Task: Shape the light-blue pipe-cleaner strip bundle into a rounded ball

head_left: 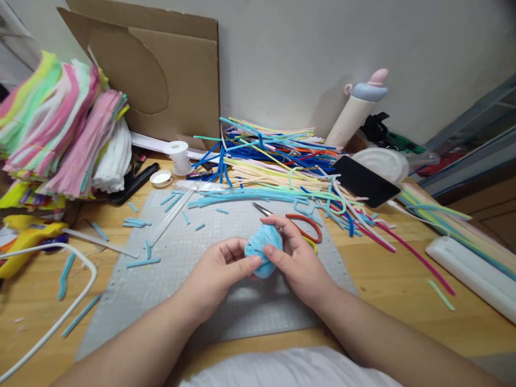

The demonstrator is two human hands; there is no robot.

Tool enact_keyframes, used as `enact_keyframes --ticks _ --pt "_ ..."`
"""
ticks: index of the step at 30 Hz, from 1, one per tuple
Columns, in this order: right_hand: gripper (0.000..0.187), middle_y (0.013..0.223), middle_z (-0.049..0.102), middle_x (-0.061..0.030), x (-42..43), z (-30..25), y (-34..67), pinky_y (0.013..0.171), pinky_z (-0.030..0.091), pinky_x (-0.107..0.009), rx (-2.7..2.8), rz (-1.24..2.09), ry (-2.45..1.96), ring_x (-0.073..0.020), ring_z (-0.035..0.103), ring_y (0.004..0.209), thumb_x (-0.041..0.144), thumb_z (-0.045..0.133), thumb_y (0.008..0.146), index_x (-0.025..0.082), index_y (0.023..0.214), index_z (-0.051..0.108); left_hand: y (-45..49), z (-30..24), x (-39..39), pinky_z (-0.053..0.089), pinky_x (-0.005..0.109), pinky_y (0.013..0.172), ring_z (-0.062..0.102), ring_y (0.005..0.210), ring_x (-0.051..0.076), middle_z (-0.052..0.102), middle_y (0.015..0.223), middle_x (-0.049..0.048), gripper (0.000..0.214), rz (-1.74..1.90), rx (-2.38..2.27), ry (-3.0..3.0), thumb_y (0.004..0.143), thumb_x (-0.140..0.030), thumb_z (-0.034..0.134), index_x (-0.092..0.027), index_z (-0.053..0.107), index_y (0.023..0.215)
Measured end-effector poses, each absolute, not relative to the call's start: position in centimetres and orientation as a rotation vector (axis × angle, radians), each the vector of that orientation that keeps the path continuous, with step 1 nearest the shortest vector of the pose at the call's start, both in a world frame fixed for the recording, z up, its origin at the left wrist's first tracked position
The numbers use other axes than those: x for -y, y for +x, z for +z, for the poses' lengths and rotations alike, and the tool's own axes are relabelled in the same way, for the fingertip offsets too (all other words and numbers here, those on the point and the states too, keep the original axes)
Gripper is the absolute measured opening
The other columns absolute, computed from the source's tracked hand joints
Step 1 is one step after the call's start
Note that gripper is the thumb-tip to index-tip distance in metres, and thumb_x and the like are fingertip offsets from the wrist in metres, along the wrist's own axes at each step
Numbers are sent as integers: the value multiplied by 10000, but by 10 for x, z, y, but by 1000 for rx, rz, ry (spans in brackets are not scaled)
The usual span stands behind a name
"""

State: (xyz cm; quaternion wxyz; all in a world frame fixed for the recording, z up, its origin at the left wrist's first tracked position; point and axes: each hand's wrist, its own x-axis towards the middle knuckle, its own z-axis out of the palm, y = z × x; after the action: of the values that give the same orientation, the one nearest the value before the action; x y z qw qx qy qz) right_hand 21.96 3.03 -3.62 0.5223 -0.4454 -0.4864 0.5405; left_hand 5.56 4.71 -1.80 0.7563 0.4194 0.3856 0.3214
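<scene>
Between my two hands is a rounded light-blue piece, which looks made of pipe cleaners (pixel 264 248), held above the grey cutting mat (pixel 258 317). My left hand (pixel 226 263) grips its left side, thumb pressed on the front. On the other side, my right hand (pixel 296 258) wraps round it with the thumb across the face and a finger over the top. Its back and underside are hidden by my fingers. Just behind my right hand lie scissors (pixel 308 226) with orange and yellow handles, partly covered by that hand.
Short blue pipe-cleaner pieces (pixel 143 263) are scattered left. A pile of coloured pipe cleaners (pixel 274 156) spreads at the back, beside a phone (pixel 366 181). A yellow glue gun (pixel 30 236) with a white cable sits far left, a white power strip (pixel 471 274) at right.
</scene>
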Motion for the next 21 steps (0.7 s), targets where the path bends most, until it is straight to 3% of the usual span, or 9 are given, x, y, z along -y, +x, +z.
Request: enact_keyframes --ticks 11,16,21 --pt "386 917 511 3 -29 -32 217 690 441 -261 873 1514 -921 -141 496 768 317 713 753 280 1091 531 53 -16 -49 429 240 651 575 632 119 685 696 29 227 701 -879 825 638 -301 805 -131 714 756" --pt "367 839 543 4 -29 -30 216 616 483 -268 699 1799 -785 -141 542 700 346 669 790 275 1123 532 53 -15 -48 412 225 596 555 567 100 649 607 6 241 657 -770 759 625 -332 814 -136 679 657" --pt "392 961 584 -18 -26 -31 212 679 495 -259 722 1890 -716 -128 567 771 430 588 861 269 1214 536 52 -17 -47 423 228 625 558 589 102 648 618 0 213 724 -810 859 645 -321 801 -140 688 651"
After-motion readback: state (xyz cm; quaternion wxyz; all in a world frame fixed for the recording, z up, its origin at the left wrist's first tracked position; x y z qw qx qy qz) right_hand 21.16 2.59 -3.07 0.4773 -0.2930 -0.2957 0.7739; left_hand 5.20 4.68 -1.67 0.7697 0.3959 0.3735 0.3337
